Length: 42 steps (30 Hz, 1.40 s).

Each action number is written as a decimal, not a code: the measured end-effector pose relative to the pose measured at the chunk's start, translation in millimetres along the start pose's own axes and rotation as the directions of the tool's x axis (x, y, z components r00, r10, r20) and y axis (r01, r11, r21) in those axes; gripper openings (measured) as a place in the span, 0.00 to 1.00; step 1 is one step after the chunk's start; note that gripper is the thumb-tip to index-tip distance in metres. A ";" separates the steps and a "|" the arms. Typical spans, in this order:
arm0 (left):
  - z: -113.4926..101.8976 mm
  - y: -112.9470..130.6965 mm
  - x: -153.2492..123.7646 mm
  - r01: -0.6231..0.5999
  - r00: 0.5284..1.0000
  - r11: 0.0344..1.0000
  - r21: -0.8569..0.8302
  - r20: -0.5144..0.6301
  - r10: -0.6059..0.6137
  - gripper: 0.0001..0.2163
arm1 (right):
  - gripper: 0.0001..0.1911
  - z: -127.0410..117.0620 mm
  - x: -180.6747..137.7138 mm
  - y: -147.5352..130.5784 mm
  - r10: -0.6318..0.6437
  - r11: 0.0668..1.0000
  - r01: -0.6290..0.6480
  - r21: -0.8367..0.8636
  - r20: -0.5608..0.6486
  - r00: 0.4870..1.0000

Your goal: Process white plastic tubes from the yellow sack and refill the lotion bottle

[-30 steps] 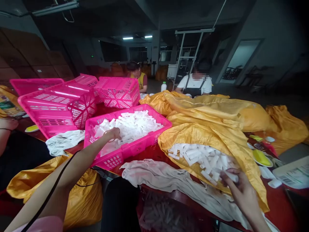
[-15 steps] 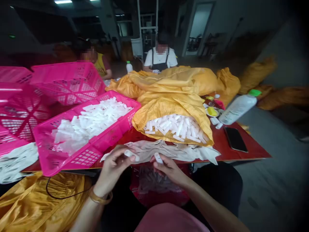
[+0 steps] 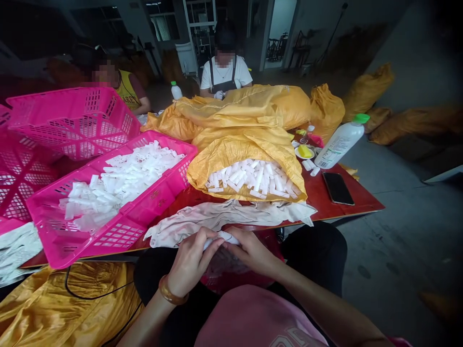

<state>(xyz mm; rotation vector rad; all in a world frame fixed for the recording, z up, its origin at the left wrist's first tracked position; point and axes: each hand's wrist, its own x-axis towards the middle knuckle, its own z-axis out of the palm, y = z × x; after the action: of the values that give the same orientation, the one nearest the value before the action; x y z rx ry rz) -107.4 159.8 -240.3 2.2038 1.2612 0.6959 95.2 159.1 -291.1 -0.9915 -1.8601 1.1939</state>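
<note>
My left hand (image 3: 191, 262) and my right hand (image 3: 252, 250) meet just below the table's front edge, fingers pinched together on small white plastic pieces (image 3: 221, 237) held between them. A pale cloth (image 3: 224, 219) lies on the table edge right above my hands. Behind it an open yellow sack (image 3: 249, 147) shows a heap of white tubes (image 3: 253, 178). To the left a pink basket (image 3: 108, 230) holds several more white pieces (image 3: 115, 180).
Empty pink baskets (image 3: 72, 120) are stacked at the left. A white bottle with a green cap (image 3: 340, 142) and a black phone (image 3: 337, 188) lie at the right of the red table (image 3: 361, 205). Two people (image 3: 224, 72) sit at the far side. More yellow sacks (image 3: 365, 89) lie on the floor.
My hands have come together, joining the two white pieces that were held apart half a second ago. A second ago each hand was reaching into a basket or sack.
</note>
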 end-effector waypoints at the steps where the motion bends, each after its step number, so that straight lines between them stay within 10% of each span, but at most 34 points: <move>1: 3.1 0.3 1.7 0.021 0.999 1.000 -0.021 0.030 -0.021 0.06 | 0.10 2.4 -0.7 1.1 -0.037 0.991 0.033 -0.127 -0.028 0.999; 5: 15.4 -0.4 5.6 0.176 0.983 0.965 -0.196 0.084 -0.162 0.09 | 0.12 9.0 -1.6 2.9 -0.101 0.943 0.078 -0.324 -0.055 0.993; 9: 10.1 -11.3 1.8 0.227 0.972 0.862 -0.454 0.051 -0.229 0.12 | 0.15 -0.8 1.9 -4.4 0.042 0.993 -0.052 0.109 0.087 0.995; 14: -9.7 -19.6 -1.9 0.050 0.998 0.960 -0.276 0.045 -0.039 0.06 | 0.21 -6.6 4.9 -9.8 0.122 0.853 -0.267 0.448 0.326 0.937; 18: -5.4 -13.4 -1.9 0.134 0.991 0.936 -0.324 0.074 -0.116 0.12 | 0.16 9.9 3.3 0.2 0.066 0.997 -0.068 0.047 0.055 0.996; 23: 14.7 -6.2 -6.6 0.317 0.948 0.816 -0.483 0.153 -0.277 0.19 | 0.16 21.2 2.2 13.0 -0.157 0.834 0.063 -0.548 -0.127 0.979; 29: 1.9 -26.9 -9.4 0.405 0.883 0.813 -0.419 0.411 -0.227 0.17 | 0.09 21.8 -18.9 38.0 -0.080 0.873 0.055 -0.485 -0.032 0.996; 33: -4.5 -41.5 -7.1 0.351 0.922 0.906 -0.236 0.253 -0.292 0.15 | 0.06 22.8 -35.2 50.2 0.064 0.922 -0.089 -0.377 -0.077 0.995; 42: 23.0 -21.5 -21.7 0.220 0.975 0.909 -0.353 0.078 -0.206 0.10 | 0.12 12.9 -18.1 20.3 -0.170 0.807 0.057 -0.588 -0.138 0.976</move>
<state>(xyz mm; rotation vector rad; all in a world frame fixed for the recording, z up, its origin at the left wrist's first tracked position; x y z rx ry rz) -115.5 146.4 -275.2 1.7453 1.2213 0.7267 97.1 143.9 -316.9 -1.2398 -2.1423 0.4241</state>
